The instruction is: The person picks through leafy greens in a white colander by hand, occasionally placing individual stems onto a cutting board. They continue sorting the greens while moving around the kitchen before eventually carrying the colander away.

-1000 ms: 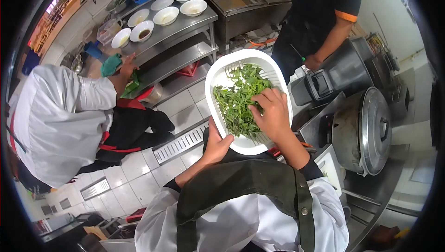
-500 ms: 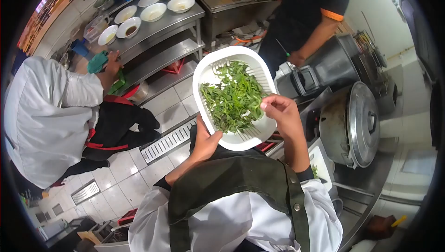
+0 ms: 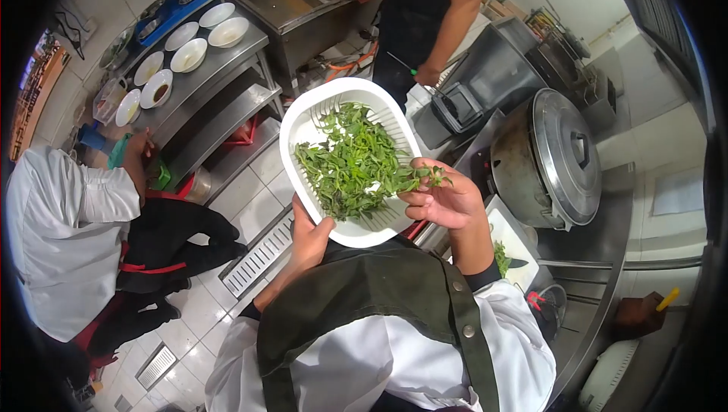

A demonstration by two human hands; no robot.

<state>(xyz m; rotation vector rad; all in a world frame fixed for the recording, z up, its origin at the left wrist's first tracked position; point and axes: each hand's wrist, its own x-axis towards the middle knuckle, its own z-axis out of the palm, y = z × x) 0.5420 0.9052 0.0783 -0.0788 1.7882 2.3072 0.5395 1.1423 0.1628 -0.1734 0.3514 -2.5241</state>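
Note:
A white slotted basket full of loose green leaves is held in front of my chest. My left hand grips its near left edge, thumb on the rim. At the right edge, my right hand pinches a small leafy sprig between thumb and fingers, beside the rim. Below and right of that hand, a white cutting board bears more greens and what looks like a knife blade.
A large lidded pot stands right. White bowls sit on a steel table at upper left. One person is at left; another person in black stands ahead, holding a thin tool.
My right hand has moved from over the leaves to the basket's right edge, and a sprig now shows in its fingers. The view has shifted, so the surroundings appear further left.

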